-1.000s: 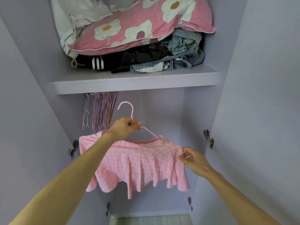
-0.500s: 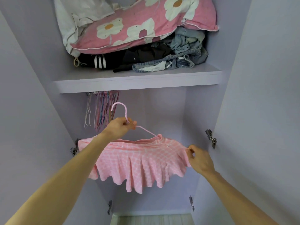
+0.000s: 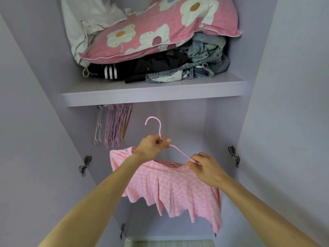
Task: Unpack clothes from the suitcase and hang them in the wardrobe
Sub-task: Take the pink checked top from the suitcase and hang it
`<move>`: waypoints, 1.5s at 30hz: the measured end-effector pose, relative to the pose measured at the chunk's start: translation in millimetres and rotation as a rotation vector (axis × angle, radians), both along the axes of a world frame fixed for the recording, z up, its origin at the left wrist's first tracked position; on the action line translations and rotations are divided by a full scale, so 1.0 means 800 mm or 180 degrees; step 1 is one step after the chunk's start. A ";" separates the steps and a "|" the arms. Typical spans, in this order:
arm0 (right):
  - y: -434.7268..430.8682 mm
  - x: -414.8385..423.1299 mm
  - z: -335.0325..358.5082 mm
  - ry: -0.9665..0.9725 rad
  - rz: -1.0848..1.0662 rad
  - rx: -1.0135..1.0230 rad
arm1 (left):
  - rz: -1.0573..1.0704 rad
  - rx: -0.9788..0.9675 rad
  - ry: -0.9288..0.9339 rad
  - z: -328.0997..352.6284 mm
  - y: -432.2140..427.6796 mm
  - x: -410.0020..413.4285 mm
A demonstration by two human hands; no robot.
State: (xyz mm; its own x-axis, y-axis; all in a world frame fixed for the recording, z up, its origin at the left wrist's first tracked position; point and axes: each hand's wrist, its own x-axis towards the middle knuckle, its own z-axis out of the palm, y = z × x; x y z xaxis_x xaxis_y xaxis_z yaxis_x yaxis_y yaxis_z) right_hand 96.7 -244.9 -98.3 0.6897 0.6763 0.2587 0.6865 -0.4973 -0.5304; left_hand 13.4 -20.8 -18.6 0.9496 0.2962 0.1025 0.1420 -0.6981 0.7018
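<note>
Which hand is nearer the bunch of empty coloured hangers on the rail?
Left. The left hand grips the pink hanger's neck, just right of and below the bunch of empty coloured hangers. The right hand pinches the pink checked garment, farther right and lower.

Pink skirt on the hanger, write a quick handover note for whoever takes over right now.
Left hand: gripping the pink hanger at the neck, just below its hook.
Right hand: pinching the skirt waistband at the hanger's right end.
Skirt is draped on the hanger, held up inside the wardrobe, below the shelf.
Spare hangers hang under the shelf at left.
Done: skirt fitted on the hanger.
Left: hook the hanger beside the spares, release both hands, fetch the next garment. Suitcase not in view.
</note>
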 end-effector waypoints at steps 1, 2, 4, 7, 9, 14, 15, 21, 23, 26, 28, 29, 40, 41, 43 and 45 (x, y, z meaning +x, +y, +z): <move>-0.004 0.003 0.003 -0.0009 0.0025 -0.0070 | -0.0004 0.0016 0.0044 0.000 -0.003 0.004; -0.007 0.007 0.006 0.0062 0.0038 -0.0165 | -0.0015 0.0027 0.0096 0.000 -0.005 0.009; -0.015 0.010 0.015 0.0459 0.0041 -0.0220 | -0.0030 0.0012 0.0207 0.002 -0.011 0.019; -0.028 0.012 0.027 0.1145 -0.0034 0.0078 | -0.0037 -0.0067 0.0205 0.002 -0.018 0.038; -0.032 0.013 0.033 0.1204 -0.0173 0.0047 | 0.0016 0.0052 0.0187 0.002 -0.022 0.051; -0.031 0.038 0.054 0.0788 -0.0686 -0.0465 | 0.0150 0.1758 -0.0293 0.029 -0.010 0.093; -0.027 0.044 0.058 0.0715 -0.0811 -0.0657 | 0.0075 0.2158 -0.0829 0.037 -0.005 0.101; -0.003 0.073 0.059 0.0754 -0.1667 -0.0980 | -0.0287 0.3365 -0.1552 0.057 0.019 0.177; 0.006 0.091 0.051 0.0858 -0.1919 -0.0815 | -0.0130 0.3403 -0.1602 0.037 0.032 0.204; 0.021 0.117 0.048 0.1225 -0.2119 -0.0078 | 0.0082 0.3483 -0.1929 0.014 0.038 0.233; 0.035 0.139 0.047 0.1525 -0.2132 0.0587 | 0.0234 0.3477 -0.2214 0.009 0.040 0.249; 0.043 0.151 0.046 0.1586 -0.2117 0.0815 | 0.0289 0.3484 -0.2338 0.006 0.041 0.258; 0.100 0.263 0.010 0.0742 -0.2351 0.1170 | 0.0643 0.3652 -0.3251 -0.017 0.053 0.294; 0.102 0.271 0.008 0.0713 -0.2375 0.1200 | 0.0669 0.3647 -0.3280 -0.020 0.053 0.296; 0.107 0.286 0.007 0.0628 -0.2425 0.1198 | 0.0703 0.3658 -0.3383 -0.020 0.052 0.300; 0.111 0.299 0.008 0.0527 -0.2450 0.1152 | 0.0706 0.3671 -0.3459 -0.019 0.053 0.303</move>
